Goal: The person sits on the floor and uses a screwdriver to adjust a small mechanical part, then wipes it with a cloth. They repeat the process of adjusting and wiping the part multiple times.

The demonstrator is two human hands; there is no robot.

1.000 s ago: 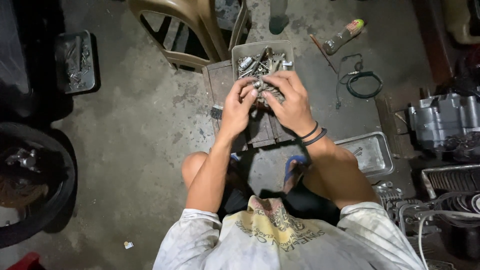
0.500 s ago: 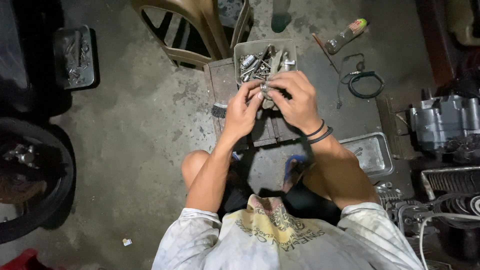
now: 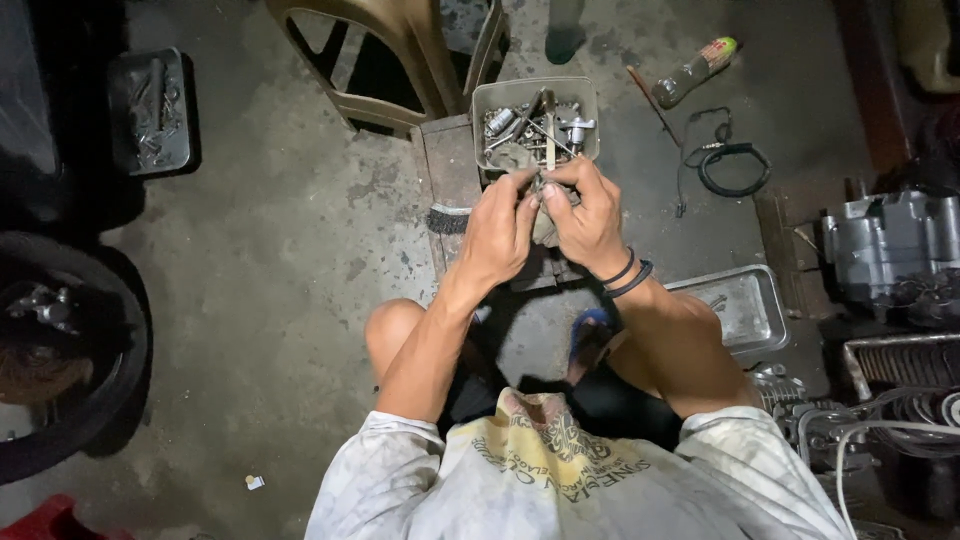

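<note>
On the floor at the far left lies a dark tray of small metal parts [image 3: 150,110], and below it the curve of a tyre [image 3: 75,370]; neither has shifted between the pictures.

Nearer the middle, the left hand [image 3: 497,232] is closed, its fingertips pinching a small metal part [image 3: 538,186] just at the near edge of the grey bin of tools and bolts [image 3: 535,122]. A second ago both hands were lower and cupped together over the near end of the bin; they have since lifted slightly and drawn the part clear of the heap, so the sorting has narrowed to one piece held between the two hands.

The right hand [image 3: 590,218], with dark bands on the wrist, is closed on the same part from the other side. What the part is cannot be told; it is too small.

Further right a coiled black cable [image 3: 735,168], a shallow metal pan [image 3: 735,305] and an engine block [image 3: 890,250] lie unchanged.
</note>
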